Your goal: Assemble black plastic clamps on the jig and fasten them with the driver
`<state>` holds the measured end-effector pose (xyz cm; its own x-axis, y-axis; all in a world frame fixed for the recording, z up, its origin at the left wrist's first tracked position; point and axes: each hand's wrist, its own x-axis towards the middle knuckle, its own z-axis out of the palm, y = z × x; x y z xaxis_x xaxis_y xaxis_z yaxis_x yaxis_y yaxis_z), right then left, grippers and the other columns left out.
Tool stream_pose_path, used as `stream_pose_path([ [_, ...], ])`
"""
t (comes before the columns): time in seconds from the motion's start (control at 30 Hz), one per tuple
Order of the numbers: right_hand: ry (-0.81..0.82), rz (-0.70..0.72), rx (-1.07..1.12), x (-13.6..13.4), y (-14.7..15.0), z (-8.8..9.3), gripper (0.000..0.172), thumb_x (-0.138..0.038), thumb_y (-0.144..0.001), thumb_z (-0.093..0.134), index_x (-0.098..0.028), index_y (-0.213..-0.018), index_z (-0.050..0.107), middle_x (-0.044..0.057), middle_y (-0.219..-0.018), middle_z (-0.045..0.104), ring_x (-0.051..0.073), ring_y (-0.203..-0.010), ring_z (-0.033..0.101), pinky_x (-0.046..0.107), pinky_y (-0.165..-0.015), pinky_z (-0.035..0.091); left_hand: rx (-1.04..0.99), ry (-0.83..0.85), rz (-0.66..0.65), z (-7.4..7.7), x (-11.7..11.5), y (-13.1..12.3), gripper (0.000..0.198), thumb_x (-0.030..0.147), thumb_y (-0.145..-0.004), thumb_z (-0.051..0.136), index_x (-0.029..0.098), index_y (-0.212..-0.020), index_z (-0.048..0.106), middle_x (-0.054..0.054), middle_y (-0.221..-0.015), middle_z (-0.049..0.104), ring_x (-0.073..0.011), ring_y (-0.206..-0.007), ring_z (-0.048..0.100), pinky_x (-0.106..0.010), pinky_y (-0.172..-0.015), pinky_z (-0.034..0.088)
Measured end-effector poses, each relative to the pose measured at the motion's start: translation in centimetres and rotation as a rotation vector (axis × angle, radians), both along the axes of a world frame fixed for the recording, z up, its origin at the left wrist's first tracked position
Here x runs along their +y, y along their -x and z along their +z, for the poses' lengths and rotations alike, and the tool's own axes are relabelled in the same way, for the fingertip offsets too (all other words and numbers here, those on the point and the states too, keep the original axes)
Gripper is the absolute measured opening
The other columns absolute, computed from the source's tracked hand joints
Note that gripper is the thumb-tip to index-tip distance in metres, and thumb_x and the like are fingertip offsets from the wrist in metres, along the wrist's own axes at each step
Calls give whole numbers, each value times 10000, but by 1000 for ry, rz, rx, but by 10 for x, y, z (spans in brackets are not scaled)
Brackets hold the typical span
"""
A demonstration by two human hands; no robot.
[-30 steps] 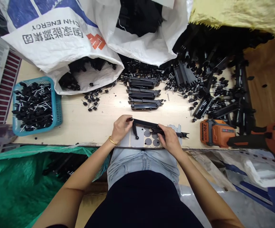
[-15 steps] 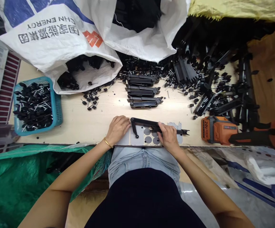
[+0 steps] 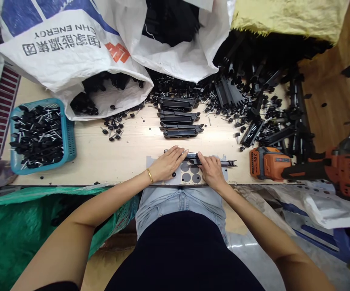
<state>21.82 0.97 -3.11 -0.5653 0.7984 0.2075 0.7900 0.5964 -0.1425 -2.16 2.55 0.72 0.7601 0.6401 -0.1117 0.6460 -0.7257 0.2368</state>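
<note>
A black jointed plastic arm point(image 3: 192, 155) lies lengthwise near the table's front edge. My left hand point(image 3: 168, 164), with a gold bangle at the wrist, is closed over the arm's left part, hiding most of it and its short swinging piece. A round black end point(image 3: 174, 174) shows just below those fingers. My right hand point(image 3: 211, 171) grips the arm near its middle, thumb and fingertips on it. To the right of that hand sticks out a forked black end point(image 3: 231, 163). Underneath is a grey sheet point(image 3: 187, 178) with round shapes. Several folded black arms point(image 3: 183, 132) lie stacked in rows beyond my hands.
A teal basket point(image 3: 69, 139) of black-headed bolts stands left. White sacks point(image 3: 56, 52) and a yellow sack point(image 3: 290, 16) line the back, with loose black parts point(image 3: 259, 109) spilling out. An orange cordless drill point(image 3: 348, 165) lies right. A green sack point(image 3: 17, 234) hangs below the edge.
My left hand has moved right, onto the arm. The arm's short piece, which pointed toward me, is now mostly covered. My right hand keeps its hold, and the view has shifted slightly.
</note>
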Motion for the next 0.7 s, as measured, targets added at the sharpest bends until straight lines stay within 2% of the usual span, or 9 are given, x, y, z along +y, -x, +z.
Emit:
stream_pose_path([
  [0.13,26,-16,1,5,1,3,442,-208,-953,395,-81,-1377,400,108,-920,630,238,-867,492,364,-807,359,0,-38,34,0,-1,-12,930,127,-671,582,31,-1474,124,-227,-1364,421,-348,-1252,418,-473,-1094,269],
  [0.27,84,-2,49,-1,13,9,484,-202,-953,388,-81,-1419,336,119,-945,639,244,-874,511,366,-801,382,37,-54,116,-3,1,-22,728,190,-826,508,99,-1478,196,-178,-1178,534,-296,-1071,521,-410,-916,411],
  [0.37,163,52,73,-11,19,24,481,-245,-961,391,-70,-1406,345,135,-963,650,243,-870,543,353,-770,410,74,-22,162,2,0,-19,562,254,-914,431,155,-1449,290,-123,-1021,578,-259,-936,566,-348,-761,455],
  [0.43,240,110,13,-16,18,44,405,-306,-953,430,-77,-1283,479,136,-922,656,239,-826,568,337,-725,422,51,12,129,11,-6,-10,523,263,-912,449,200,-1420,346,-96,-977,589,-237,-879,583,-318,-703,458],
  [0.5,375,150,-94,-21,14,69,306,-361,-930,484,-102,-1052,592,110,-797,650,212,-691,568,304,-619,397,-34,63,88,23,-17,1,499,268,-886,491,214,-1374,406,-76,-929,600,-218,-824,592,-293,-657,454],
  [0.57,601,207,-118,-24,11,96,285,-408,-898,538,-135,-844,599,52,-653,603,155,-542,507,265,-523,320,-224,184,50,37,-32,11,442,314,-859,533,200,-1283,482,-51,-856,605,-187,-750,590,-266,-618,448],
  [0.63,877,279,62,-28,10,117,360,-483,-847,594,-156,-703,553,-13,-549,514,95,-464,422,234,-480,259,-521,401,37,49,-52,13,398,389,-822,576,186,-1161,531,-24,-805,605,-144,-674,575,-235,-596,449],
  [0.7,1146,291,363,-34,13,127,462,-564,-795,617,-164,-605,483,-57,-497,404,55,-443,346,207,-455,233,-814,617,138,58,-74,8,433,494,-776,604,177,-1062,535,-17,-808,599,-115,-637,551,-220,-589,454],
])
